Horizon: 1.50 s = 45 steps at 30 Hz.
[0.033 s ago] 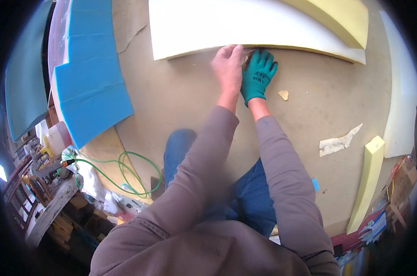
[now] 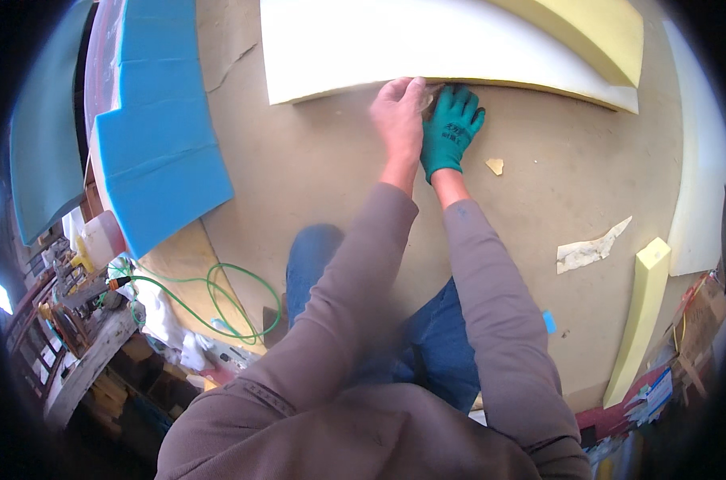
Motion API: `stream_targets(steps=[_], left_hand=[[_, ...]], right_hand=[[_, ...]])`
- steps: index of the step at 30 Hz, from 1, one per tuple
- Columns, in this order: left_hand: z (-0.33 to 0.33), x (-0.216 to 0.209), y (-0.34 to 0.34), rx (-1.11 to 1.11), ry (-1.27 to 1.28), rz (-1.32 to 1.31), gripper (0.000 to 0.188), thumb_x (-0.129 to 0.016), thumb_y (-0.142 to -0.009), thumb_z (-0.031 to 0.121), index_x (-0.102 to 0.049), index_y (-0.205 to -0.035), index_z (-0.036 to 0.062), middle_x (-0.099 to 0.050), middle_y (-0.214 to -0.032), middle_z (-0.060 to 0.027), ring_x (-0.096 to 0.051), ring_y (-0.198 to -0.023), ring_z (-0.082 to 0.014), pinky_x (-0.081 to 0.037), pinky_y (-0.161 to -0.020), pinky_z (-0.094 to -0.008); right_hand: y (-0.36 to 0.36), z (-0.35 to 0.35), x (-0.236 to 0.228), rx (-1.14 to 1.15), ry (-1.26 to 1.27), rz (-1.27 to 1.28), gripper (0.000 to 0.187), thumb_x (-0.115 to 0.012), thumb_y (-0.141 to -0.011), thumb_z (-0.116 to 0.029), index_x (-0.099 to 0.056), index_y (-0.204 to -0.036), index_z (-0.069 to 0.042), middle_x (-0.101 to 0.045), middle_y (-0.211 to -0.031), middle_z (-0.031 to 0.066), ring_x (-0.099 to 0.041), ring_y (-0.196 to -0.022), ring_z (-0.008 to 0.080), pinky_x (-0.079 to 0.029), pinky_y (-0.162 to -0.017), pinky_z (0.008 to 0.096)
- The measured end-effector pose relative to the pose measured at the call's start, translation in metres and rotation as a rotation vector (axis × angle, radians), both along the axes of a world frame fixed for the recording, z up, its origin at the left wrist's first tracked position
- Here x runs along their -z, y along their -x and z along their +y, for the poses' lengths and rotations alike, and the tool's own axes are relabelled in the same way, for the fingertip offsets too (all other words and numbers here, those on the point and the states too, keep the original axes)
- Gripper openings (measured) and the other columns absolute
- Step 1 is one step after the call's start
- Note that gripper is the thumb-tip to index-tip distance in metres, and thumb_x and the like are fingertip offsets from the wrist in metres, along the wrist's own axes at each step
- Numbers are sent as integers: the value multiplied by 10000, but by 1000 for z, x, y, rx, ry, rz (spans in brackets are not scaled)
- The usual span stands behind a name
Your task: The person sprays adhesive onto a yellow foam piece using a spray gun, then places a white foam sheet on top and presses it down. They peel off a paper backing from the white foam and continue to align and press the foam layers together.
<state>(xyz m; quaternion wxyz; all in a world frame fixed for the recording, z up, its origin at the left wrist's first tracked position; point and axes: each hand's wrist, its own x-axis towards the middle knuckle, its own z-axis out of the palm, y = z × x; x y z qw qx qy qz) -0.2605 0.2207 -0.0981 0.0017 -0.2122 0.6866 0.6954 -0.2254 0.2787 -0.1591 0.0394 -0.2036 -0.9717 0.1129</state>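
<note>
I'm looking down through the head camera, and both brown-grey sleeves (image 2: 499, 272) are pointing away from the body, converging toward the top centre. The bare left hand (image 2: 397, 116) is sitting at the near edge of a white foam panel (image 2: 363, 44), its back turned up and slightly blurred; its fingertips are bunching close together, though I can't tell what they're gripping. Just beside it, the green-gloved right hand (image 2: 449, 136) is lying back-up, fingers a little apart, tips at that same edge; its thumb is hiding from me, so I can't tell whether it's pinching anything. A thin, pale scrap (image 2: 428, 100) is showing between the two hands.

The panel is lying on a brown surface (image 2: 299, 160), beyond the knees, with a curved yellow foam block (image 2: 595, 36) resting on its far right part. The hands themselves are blocking my view of the contact. Blue foam (image 2: 159, 168) is lying to the left, above a looping green cable (image 2: 280, 304). On the right I'm seeing a torn piece (image 2: 591, 248) and a yellow foam strip (image 2: 639, 320).

Dark printing is showing on the back of the glove, too small for me to read surely.
</note>
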Motion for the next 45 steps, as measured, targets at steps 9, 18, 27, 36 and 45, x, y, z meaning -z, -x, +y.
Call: stream_targets(steps=[9,18,27,36,45], left_hand=[[4,0,-3,24,150,28,209,-768,-1031,165,-761,-1075,-39,-783,-1003,-80,-703,-886,-141,-575,-821,-311],[19,10,-27,193,433,242,112,-761,-997,110,-719,-955,14,-677,-903,-86,-662,-780,-180,-560,-739,-344],[-7,49,-70,513,645,422,124,-735,-962,109,-686,-917,5,-666,-904,-167,-652,-879,-364,-520,-795,-499],[-94,2,-31,558,657,287,108,-759,-1014,111,-744,-1068,17,-724,-1006,-117,-698,-896,-227,-580,-821,-372],[-67,-38,10,635,603,180,199,-722,-1055,193,-746,-1101,1,-743,-1048,-116,-693,-977,-251,-558,-904,-371]], right_hand=[[-46,59,1,-82,498,341,162,-724,-933,-218,-772,-1007,-82,-751,-1243,119,-665,-1172,340,-475,-1090,504],[-117,134,-43,373,999,267,294,-695,-1092,-222,-760,-1293,-18,-791,-1263,102,-714,-1145,184,-550,-1035,355],[-12,60,-64,66,782,-58,475,-697,-1055,-443,-739,-1298,-37,-797,-1234,169,-769,-1099,312,-589,-969,418],[32,11,-37,18,554,40,445,-601,-1066,-491,-733,-967,-77,-771,-962,177,-734,-869,434,-572,-760,545],[25,17,-29,188,650,82,310,-625,-981,-346,-735,-821,-104,-729,-846,215,-705,-793,469,-549,-709,574]])
